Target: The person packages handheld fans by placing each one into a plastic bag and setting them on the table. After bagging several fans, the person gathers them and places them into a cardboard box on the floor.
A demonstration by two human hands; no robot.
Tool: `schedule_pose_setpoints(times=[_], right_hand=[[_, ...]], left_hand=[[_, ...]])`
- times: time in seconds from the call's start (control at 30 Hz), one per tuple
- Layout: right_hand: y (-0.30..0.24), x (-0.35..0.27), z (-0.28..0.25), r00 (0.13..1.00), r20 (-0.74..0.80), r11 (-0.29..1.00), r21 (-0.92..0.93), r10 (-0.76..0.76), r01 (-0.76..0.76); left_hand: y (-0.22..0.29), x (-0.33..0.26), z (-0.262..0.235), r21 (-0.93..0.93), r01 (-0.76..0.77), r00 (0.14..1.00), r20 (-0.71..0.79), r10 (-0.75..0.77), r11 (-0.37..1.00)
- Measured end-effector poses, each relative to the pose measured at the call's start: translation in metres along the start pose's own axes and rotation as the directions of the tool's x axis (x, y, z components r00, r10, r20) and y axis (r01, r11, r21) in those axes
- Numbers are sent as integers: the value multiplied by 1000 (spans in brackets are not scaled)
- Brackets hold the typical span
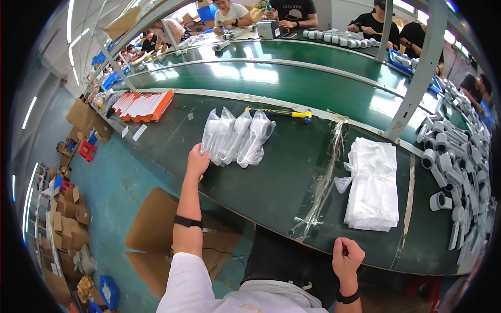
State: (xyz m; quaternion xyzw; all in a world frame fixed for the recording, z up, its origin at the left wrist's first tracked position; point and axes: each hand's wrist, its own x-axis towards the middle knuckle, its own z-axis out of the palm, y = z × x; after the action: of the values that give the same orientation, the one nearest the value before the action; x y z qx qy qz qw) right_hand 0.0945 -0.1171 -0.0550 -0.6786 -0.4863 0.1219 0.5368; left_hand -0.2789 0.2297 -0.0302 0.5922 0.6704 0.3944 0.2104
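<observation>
Several white handled parts with round heads lie side by side in clear plastic bags on the dark green table. My left hand (198, 163) reaches to the leftmost bagged part (211, 130), its fingers closed at the lower left edge of the bag. The rightmost bagged part (255, 138) sits just beyond the others, with crinkled plastic around it. By the table's front edge, my right hand (348, 255) is curled into a loose fist with nothing visible in it. The nearest thing to it is a stack of clear plastic bags (371, 188).
Behind the bagged parts lies a yellow and black hammer (284, 112). Orange-and-white cards (143, 106) lie far left. Loose grey-white parts (454, 161) are heaped at right. An upright post (417, 78) stands beside the green conveyor (313, 86). An open carton (156, 224) sits below. People work opposite.
</observation>
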Motion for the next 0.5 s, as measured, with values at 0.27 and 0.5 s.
schedule_pose_setpoints(times=[0.27,0.5], right_hand=[[-4,13,-6,999,33,996,87,1,-4],[17,50,-165,892,-451,993,-83,36,-83]], left_hand=[[76,-103,5,-158,-362,932,-89,352,919],[54,-174,67,-389,-127,906,329,266,913]])
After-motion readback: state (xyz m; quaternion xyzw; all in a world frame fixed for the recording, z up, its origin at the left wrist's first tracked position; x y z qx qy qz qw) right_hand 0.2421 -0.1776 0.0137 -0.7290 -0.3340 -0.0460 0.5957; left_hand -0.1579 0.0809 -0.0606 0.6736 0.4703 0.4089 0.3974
